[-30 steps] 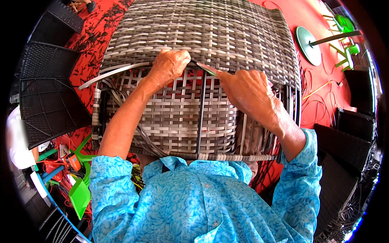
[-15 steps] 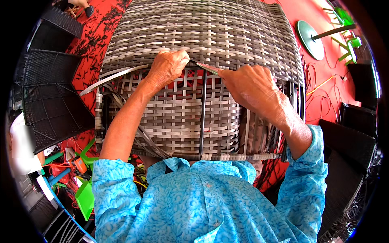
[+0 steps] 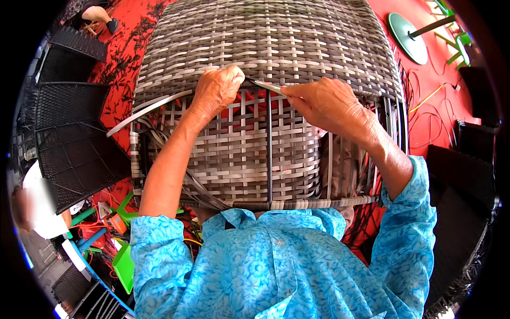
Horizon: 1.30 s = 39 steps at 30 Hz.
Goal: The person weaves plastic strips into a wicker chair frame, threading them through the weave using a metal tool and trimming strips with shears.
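Note:
A large grey woven wicker frame [image 3: 276, 42] fills the middle of the head view, its upper part tightly woven and its lower part loosely woven over dark metal bars. My left hand [image 3: 218, 87] presses on the edge of the tight weave, fingers closed over a flat grey weaving strip [image 3: 265, 85]. My right hand [image 3: 324, 101] pinches the same strip a little to the right. The strip runs taut between both hands. Loose grey strips [image 3: 143, 109] trail out to the left from under my left hand.
Dark woven panels [image 3: 74, 133] lie stacked on the red floor at left. A green round base [image 3: 406, 34] with a pole stands at top right. Black panels [image 3: 462, 175] are at right. Green plastic pieces [image 3: 122, 260] and another person [image 3: 37, 212] are at lower left.
Both hands stay on the strip at the weave's edge. They have shifted slightly, the right hand pulling the strip a little further to the right.

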Each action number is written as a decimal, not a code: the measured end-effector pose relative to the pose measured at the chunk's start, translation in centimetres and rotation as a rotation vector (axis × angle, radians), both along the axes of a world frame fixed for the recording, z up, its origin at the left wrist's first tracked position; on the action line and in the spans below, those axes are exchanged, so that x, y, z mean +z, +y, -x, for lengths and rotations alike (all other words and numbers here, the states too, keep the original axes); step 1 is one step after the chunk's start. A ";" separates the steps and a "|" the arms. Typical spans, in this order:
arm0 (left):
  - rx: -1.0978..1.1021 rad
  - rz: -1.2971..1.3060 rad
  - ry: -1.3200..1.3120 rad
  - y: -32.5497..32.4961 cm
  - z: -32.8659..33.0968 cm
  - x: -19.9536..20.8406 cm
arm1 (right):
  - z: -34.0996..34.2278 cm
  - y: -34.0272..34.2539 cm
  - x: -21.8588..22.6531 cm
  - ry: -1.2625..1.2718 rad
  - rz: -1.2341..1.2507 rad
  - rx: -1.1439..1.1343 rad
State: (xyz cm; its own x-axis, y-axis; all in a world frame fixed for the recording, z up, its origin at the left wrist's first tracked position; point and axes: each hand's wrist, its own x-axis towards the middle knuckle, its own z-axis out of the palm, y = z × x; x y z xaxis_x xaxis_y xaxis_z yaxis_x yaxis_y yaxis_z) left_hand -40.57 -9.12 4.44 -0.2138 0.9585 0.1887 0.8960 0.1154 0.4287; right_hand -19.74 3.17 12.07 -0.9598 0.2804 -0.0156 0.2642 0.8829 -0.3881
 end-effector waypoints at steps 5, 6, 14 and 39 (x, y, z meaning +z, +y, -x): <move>0.059 0.060 -0.064 0.6 -0.2 0.6 | 0.7 0.4 1.7 -0.068 -0.220 0.175; 0.060 0.061 -0.062 0.6 -0.1 0.4 | 0.7 0.1 1.8 -0.054 -0.275 0.195; 0.072 0.085 -0.146 0.9 0.2 0.6 | 1.5 -2.2 2.9 -0.160 -0.482 0.236; 0.062 0.070 -0.143 1.0 0.3 0.0 | 1.4 1.0 2.2 -0.330 -0.121 0.097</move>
